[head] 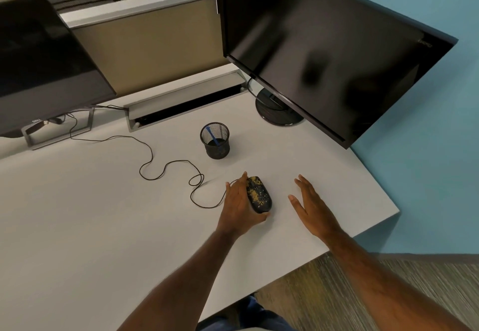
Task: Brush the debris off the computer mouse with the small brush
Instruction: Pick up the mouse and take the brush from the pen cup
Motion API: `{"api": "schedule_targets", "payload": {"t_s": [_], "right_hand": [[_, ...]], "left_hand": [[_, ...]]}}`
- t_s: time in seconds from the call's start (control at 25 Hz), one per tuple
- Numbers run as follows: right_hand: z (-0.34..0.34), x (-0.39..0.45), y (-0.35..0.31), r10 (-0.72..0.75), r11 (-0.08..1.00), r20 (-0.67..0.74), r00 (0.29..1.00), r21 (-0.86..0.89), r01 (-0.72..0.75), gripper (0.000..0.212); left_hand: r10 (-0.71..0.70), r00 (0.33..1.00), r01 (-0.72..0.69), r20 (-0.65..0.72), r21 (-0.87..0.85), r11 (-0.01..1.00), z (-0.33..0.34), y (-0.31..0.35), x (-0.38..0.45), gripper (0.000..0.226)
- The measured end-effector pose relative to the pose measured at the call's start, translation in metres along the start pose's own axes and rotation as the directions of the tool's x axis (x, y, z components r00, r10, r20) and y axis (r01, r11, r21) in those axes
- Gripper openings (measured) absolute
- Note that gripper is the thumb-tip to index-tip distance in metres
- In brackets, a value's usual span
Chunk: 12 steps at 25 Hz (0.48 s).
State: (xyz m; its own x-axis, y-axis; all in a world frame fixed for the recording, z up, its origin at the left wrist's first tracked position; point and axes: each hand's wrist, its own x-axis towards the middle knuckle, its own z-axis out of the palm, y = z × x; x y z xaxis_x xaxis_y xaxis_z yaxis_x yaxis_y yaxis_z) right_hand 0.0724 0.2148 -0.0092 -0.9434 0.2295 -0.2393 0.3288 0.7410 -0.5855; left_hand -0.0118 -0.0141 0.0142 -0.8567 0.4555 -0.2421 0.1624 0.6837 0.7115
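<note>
A black computer mouse (259,194) speckled with yellow debris lies on the white desk (103,214), its thin cable looping off to the left. My left hand (239,206) holds the mouse from its left side, fingers along its edge and thumb under its near end. My right hand (311,205) hovers flat with fingers straight, a short way right of the mouse, holding nothing. The small brush's blue handle (213,136) leans inside a black mesh cup (215,141) standing behind the mouse.
A large dark monitor (324,50) on a round stand overhangs the desk's right rear. A second monitor (44,63) stands at the left. A cable tray slot (186,105) runs along the back. The desk's angled edge (363,229) lies close to my right hand.
</note>
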Motion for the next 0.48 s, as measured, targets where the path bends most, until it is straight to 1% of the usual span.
{"api": "schedule_targets", "payload": {"t_s": [0.12,0.32,0.48], "right_hand": [[0.001,0.014,-0.016,-0.032,0.998,-0.038,0.999,0.05,0.034,0.052],[0.003,0.039,-0.047,-0.129,0.99,-0.098,0.987,0.04,0.134,0.031],[0.006,0.064,-0.078,-0.198,0.979,-0.105,0.975,0.034,0.202,0.022]], "left_hand": [[-0.015,0.999,0.015,-0.031,-0.015,1.0,-0.011,-0.01,-0.004,0.132],[-0.046,0.997,0.044,-0.056,-0.036,0.998,-0.031,-0.025,-0.006,0.132],[-0.049,0.995,0.046,-0.083,-0.032,0.998,-0.045,-0.035,-0.007,0.132]]}}
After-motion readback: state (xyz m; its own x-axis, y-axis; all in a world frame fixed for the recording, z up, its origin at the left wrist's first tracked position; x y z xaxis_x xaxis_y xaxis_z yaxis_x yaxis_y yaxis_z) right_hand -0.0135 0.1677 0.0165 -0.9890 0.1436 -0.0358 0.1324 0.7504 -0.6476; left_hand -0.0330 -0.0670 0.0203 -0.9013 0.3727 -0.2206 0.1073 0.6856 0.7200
